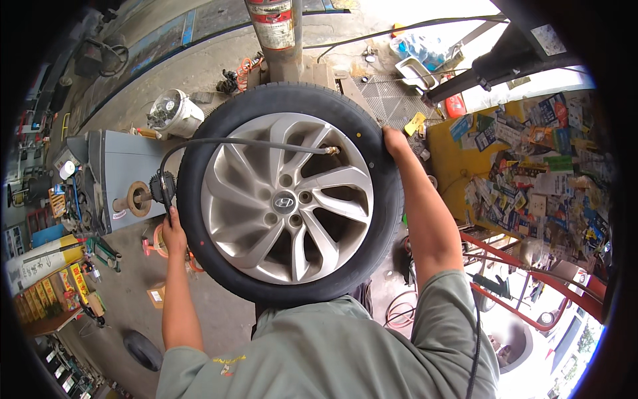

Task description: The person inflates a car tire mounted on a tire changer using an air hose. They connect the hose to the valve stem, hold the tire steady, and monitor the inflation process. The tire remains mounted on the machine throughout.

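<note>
A car wheel stands in front of me, its black tire (199,247) around a silver alloy rim (256,179). My left hand (174,234), at the wheel's left side, is closed around a black tire inflator (163,189) with a round gauge. From there a dark hose (252,141) arches across the upper part of the rim. Its brass end (331,151) sits at the valve, near the rim's upper right edge. My right hand (395,141) grips the tire's upper right edge, with its fingers hidden behind the tread.
Beyond the wheel rises a metal post (282,63). A white bucket (176,113) and a grey machine cabinet (129,166) with a shaft stand left. At right is a yellow panel (452,149) covered with cards. A loose tire (142,350) and a coiled hose (400,311) lie on the floor.
</note>
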The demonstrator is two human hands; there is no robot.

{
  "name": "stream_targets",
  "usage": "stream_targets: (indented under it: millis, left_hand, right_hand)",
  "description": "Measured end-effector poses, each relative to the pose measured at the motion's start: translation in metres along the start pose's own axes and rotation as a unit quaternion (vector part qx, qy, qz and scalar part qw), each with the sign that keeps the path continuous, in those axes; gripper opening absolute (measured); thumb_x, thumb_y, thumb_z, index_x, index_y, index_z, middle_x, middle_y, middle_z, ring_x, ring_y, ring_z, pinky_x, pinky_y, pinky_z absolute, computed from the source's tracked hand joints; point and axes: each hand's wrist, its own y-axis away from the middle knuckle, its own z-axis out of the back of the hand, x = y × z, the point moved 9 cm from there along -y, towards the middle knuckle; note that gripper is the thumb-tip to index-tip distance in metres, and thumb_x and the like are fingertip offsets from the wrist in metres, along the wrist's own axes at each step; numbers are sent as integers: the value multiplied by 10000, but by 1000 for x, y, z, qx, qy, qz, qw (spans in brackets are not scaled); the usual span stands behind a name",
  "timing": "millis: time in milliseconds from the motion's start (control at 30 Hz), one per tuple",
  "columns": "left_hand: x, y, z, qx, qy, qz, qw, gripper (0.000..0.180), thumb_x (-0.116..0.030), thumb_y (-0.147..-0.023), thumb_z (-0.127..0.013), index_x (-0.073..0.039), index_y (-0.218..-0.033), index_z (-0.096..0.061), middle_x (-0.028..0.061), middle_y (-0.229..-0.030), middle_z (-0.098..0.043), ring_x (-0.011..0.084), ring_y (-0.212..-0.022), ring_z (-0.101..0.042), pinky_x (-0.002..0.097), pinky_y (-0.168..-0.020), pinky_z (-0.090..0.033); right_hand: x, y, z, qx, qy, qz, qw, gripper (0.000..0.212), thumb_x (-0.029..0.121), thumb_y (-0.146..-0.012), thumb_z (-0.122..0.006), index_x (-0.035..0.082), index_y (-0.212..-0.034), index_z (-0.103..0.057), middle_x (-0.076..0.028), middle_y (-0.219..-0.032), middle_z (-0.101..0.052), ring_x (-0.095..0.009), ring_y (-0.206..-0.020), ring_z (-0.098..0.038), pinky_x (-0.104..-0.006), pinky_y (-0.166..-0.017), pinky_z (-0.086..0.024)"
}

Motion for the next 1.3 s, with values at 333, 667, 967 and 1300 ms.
stream_targets:
  millis: [333,667,967,1300]
  left_hand:
    - [0,1,1,-1,-8,9,1000,840,-715,-1035,-475,82,-1202,-679,197,-1007,-704,309,-971,-654,398,-902,-489]
    - [-7,3,0,-11,-19,13,1000,843,-719,-1031,-480,87,-1169,-680,190,-961,-696,305,-931,-648,399,-882,-489]
    - [2,-4,-2,-2,-6,-11,1000,826,-683,-1056,-466,97,-1224,-682,205,-1100,-726,314,-1046,-662,400,-960,-485]
    - [-1,-2,-2,-17,-16,-13,1000,831,-677,-1059,-458,100,-1250,-681,246,-1164,-731,350,-1099,-676,408,-990,-489]
  right_hand:
    - [-8,-6,-8,-2,44,25,999,340,194,-1021,-392,-18,-1073,-654,-342,-1186,-684,-495,-1139,-659,-541,-1001,-518]
    - [-8,-1,-6,11,39,10,999,343,181,-1008,-397,-25,-1082,-661,-344,-1171,-690,-494,-1130,-666,-544,-1006,-517]
    - [-5,-3,-8,11,79,53,995,343,182,-1001,-418,-29,-1076,-678,-329,-1190,-691,-473,-1143,-672,-531,-1015,-525]
    - [-3,0,-7,21,61,23,998,351,196,-1014,-416,2,-1109,-693,-301,-1244,-684,-464,-1177,-659,-518,-1028,-522]
